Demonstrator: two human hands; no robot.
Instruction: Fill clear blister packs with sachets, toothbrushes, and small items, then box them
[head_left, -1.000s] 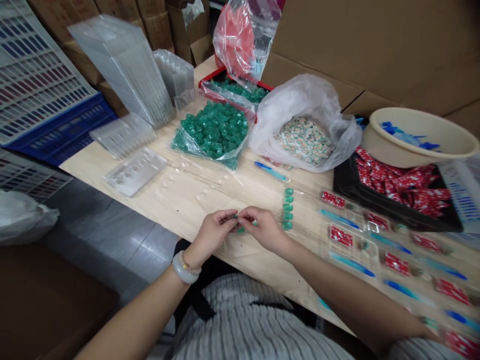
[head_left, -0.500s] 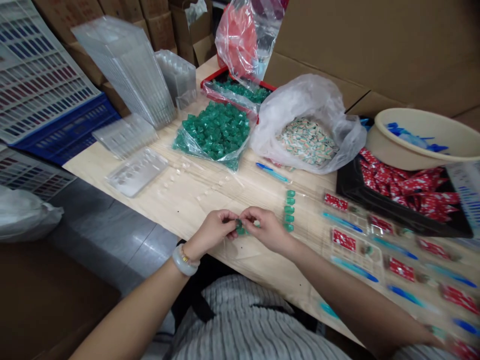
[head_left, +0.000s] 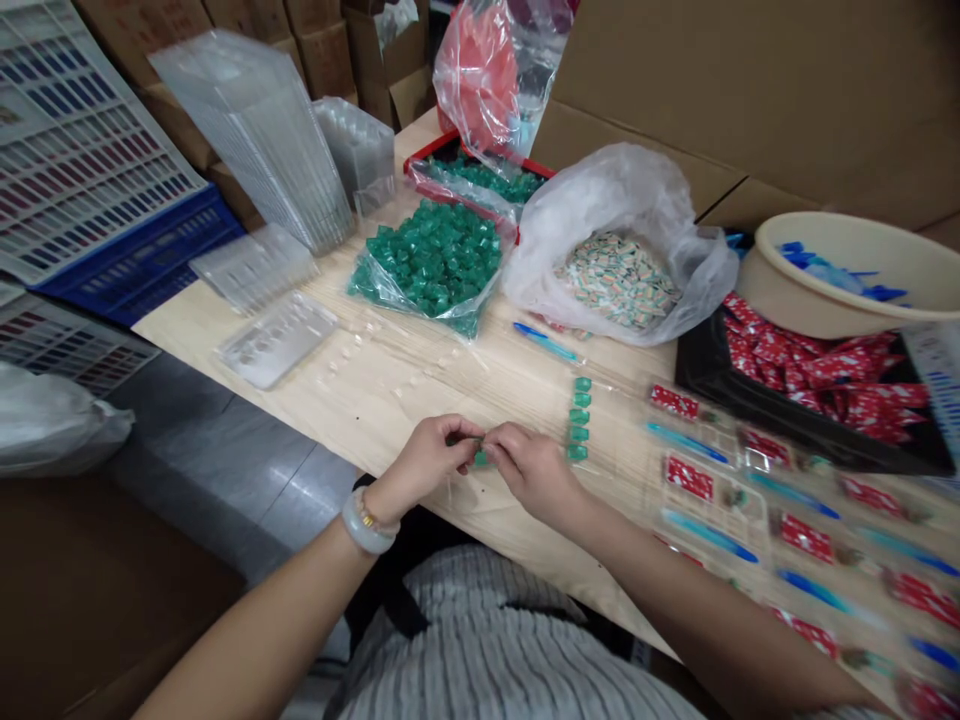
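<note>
My left hand is closed in a pinch, with a bracelet and a pale bangle at its wrist. My right hand meets it fingertip to fingertip above the table's near edge. Between the fingertips is a small green plastic piece, mostly covered by the fingers. To the right of my right hand, several translucent green pieces stand in a short column on the wooden table. Beyond my hands lies an open clear bag heaped with green pieces.
Clear plastic trays are at the left, with taller stacks behind. A white bag of small printed pieces, a blue pen, a cream basin and a black tray of red packets sit farther back. Filled clear trays cover the right.
My right fingers have curled further and closed in against my left fingertips. The dark green piece seen between them before is now more hidden. The camera view has shifted slightly.
</note>
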